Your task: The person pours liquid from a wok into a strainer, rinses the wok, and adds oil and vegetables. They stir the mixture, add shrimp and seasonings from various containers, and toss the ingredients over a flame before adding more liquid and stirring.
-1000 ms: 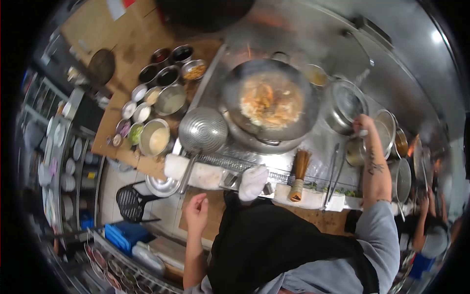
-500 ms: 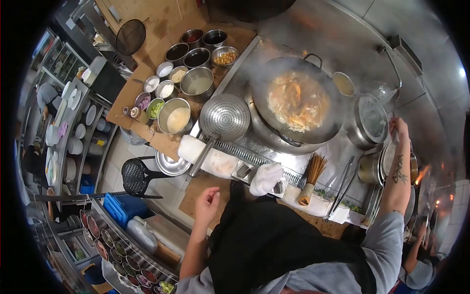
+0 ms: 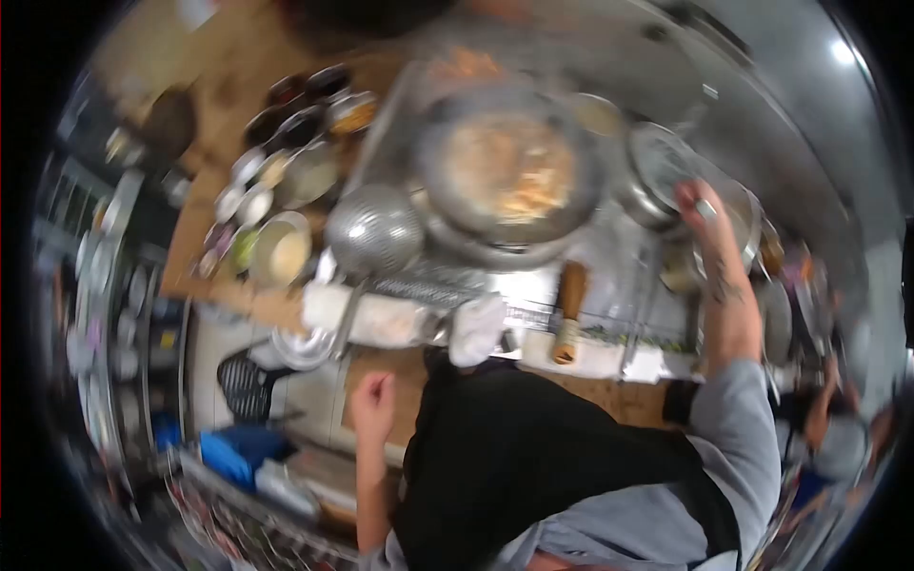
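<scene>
My right hand [image 3: 700,206] is closed at the near right rim of a steel pot [image 3: 640,202]; what it grips, if anything, I cannot make out. Left of that pot sits a large wok [image 3: 443,195], with pale and orange food [image 3: 535,190] steaming inside. Orange flame [image 3: 466,65] shows behind the wok. Low in front of the counter, apart from everything, my left hand [image 3: 373,398] hangs with fingers curled and nothing visible in them. Motion blurs the whole view.
A perforated strainer [image 3: 374,230] rests left of the wok, near several bowls of sauces and ingredients. A folded white cloth [image 3: 476,328], a bamboo brush [image 3: 569,309] and tongs [image 3: 636,319] lie along the front edge. A black stool [image 3: 245,385] stands at left; another person [image 3: 843,433] is at right.
The whole view has shifted, so the stove sits further left and higher. My right hand has come round toward the pot's near side. Flame now shows behind the wok. My left hand stays low.
</scene>
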The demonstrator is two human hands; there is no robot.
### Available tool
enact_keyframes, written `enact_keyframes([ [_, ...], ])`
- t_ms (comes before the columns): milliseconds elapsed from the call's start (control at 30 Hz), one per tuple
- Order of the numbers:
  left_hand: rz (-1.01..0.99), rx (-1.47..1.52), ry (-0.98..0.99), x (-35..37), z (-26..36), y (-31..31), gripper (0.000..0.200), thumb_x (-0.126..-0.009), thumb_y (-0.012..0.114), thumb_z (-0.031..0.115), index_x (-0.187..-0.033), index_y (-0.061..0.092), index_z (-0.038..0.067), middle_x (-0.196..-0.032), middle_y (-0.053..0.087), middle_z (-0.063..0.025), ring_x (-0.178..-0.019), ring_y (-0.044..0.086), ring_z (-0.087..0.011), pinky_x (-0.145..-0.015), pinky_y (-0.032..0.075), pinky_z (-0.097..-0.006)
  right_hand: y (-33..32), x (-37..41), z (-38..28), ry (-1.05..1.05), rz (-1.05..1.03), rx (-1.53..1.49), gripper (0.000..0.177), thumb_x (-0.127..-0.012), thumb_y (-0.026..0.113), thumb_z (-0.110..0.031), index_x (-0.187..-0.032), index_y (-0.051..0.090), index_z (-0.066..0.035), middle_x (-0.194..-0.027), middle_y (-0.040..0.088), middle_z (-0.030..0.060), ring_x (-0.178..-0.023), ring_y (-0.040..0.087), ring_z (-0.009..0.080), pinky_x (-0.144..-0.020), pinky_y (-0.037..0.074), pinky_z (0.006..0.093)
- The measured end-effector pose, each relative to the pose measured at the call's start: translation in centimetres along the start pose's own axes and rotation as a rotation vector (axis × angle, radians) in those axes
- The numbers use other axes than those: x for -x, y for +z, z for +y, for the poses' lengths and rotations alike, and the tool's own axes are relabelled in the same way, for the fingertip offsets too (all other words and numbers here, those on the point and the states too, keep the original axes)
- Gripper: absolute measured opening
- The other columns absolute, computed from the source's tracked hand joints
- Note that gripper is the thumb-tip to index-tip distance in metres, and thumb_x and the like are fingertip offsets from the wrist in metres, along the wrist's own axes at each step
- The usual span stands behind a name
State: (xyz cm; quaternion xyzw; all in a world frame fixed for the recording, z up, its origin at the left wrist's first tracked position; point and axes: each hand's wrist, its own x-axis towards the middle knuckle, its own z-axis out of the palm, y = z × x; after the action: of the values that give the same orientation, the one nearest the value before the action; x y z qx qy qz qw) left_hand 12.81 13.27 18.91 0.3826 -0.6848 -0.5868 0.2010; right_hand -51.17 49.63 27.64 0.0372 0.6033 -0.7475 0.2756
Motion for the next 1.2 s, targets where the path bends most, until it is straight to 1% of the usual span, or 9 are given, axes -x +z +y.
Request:
enact_keyframes([
  [167,-0.059,-0.126,-0.037,-0.9,-0.6,1.1,0.023,-0.095,0.062,0.02,-0.082,0.058,0.001,-0.069,0.05,0.0022,-0.062,0.042,-0.0032,-0.053,0.036,-0.0214,4.5,0.0,-5.0,0.191,0.097,-0.578,0.021,-0.086,0.042,0.002,-0.067,0.036,-0.007,-0.058,0.04,0.0001,-0.041,0.042,0.0106,-0.037,0.043,0.0203],
  [300,-0.191,-0.473,0.154,-4.4,-2.3,2.9,0.037,-0.085,0.062,0.006,-0.122,0.056,0.002,-0.121,0.058,-0.0195,-0.113,0.057,-0.0319,-0.096,0.046,-0.0387,5.0,0.4,-8.0,0.187,0.096,-0.433,0.015,-0.089,0.041,0.0,-0.075,0.037,-0.005,-0.062,0.042,0.0001,-0.044,0.043,0.0081,-0.037,0.042,0.0179],
  [400,-0.25,-0.709,0.235,-7.6,-5.1,4.5,0.07,-0.078,0.061,0.004,-0.144,0.039,0.007,-0.151,0.029,-0.0244,-0.141,0.025,-0.0437,-0.112,0.027,-0.0521,4.5,0.6,-9.2,0.21,0.074,-0.275,0.017,-0.089,0.043,-0.004,-0.072,0.043,-0.003,-0.058,0.045,0.0032,-0.042,0.045,0.0104,-0.039,0.044,0.0233],
  [533,-0.489,-1.036,-0.048,-10.2,-6.1,6.4,0.092,-0.073,0.065,0.009,-0.153,0.02,0.011,-0.16,-0.001,-0.02,-0.146,0.0,-0.0457,-0.111,0.013,-0.0674,1.5,-0.2,-7.6,-0.077,0.3,0.542,0.014,-0.077,0.056,-0.002,-0.07,0.065,0.006,-0.067,0.064,0.0157,-0.052,0.06,0.0246,-0.048,0.048,0.0385],
  [800,-0.55,-1.023,-0.073,-11.4,-6.7,5.8,0.083,-0.078,0.07,0.023,-0.15,0.03,0.013,-0.161,0.0,-0.0178,-0.146,0.003,-0.0439,-0.111,0.014,-0.0676,-2.1,1.3,0.7,-0.025,0.571,1.415,0.026,-0.076,0.062,-0.017,-0.08,0.068,0.008,-0.074,0.067,0.0195,-0.066,0.068,0.0302,-0.058,0.053,0.04],
  [967,-0.543,-0.793,0.001,-12.2,-7.6,4.1,0.039,-0.081,0.069,0.023,-0.115,0.068,0.006,-0.159,0.01,-0.0205,-0.144,0.016,-0.0444,-0.114,0.023,-0.0544,1.4,4.3,2.5,0.116,0.404,0.799,0.021,-0.084,0.055,-0.012,-0.085,0.063,0.007,-0.068,0.064,0.0143,-0.051,0.061,0.0248,-0.047,0.05,0.0379],
  [1000,-0.529,-0.747,0.011,-12.2,-8.1,3.8,0.032,-0.081,0.069,0.022,-0.108,0.07,0.005,-0.159,0.011,-0.0208,-0.144,0.018,-0.0443,-0.114,0.025,-0.0519,-0.4,3.6,3.2,0.255,0.241,0.073,0.02,-0.088,0.049,-0.009,-0.069,0.052,-0.003,-0.056,0.051,0.0019,-0.043,0.048,0.0099,-0.04,0.043,0.025],
  [1067,-0.498,-0.652,0.031,-11.8,-9.1,3.2,0.022,-0.081,0.068,0.021,-0.093,0.074,0.003,-0.158,0.014,-0.0214,-0.143,0.021,-0.0441,-0.113,0.028,-0.0469,-0.7,4.5,3.4,0.282,0.082,-0.429,0.021,-0.092,0.046,-0.009,-0.071,0.046,-0.006,-0.057,0.046,-0.0011,-0.043,0.044,0.0065,-0.04,0.042,0.0209],
  [1200,-0.528,-0.671,0.107,-11.0,-11.0,2.5,0.016,-0.081,0.068,0.02,-0.083,0.074,0.005,-0.16,0.006,-0.0182,-0.145,0.015,-0.0426,-0.112,0.024,-0.0578,-0.2,8.7,4.3,0.178,-0.116,-0.792,0.021,-0.095,0.043,-0.008,-0.074,0.044,-0.005,-0.061,0.045,-0.0018,-0.044,0.043,0.0052,-0.04,0.04,0.018],
])
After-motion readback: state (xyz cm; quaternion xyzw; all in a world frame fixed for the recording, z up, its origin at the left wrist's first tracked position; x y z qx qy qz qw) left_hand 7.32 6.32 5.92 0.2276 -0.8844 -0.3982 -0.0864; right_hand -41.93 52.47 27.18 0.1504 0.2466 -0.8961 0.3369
